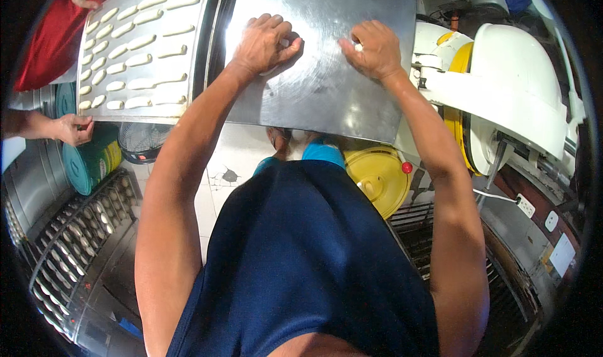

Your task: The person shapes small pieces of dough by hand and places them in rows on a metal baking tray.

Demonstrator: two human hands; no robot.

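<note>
A small white piece, doughy in look, shows between the thumb and curled fingers of the right hand, in the upper middle of the frame. Left of it, the left hand has its fingers folded in around a white lump, mostly hidden, so its shape cannot be told. Both hands are over the shiny metal table, well apart from each other. In the upper left, a tray bears rows of pale, finger-shaped pieces; another person's hand is at its lower left corner. A white machine with a yellow ring fills the upper right. Below the table's edge lies a round yellow lid, near the person's feet.
</note>
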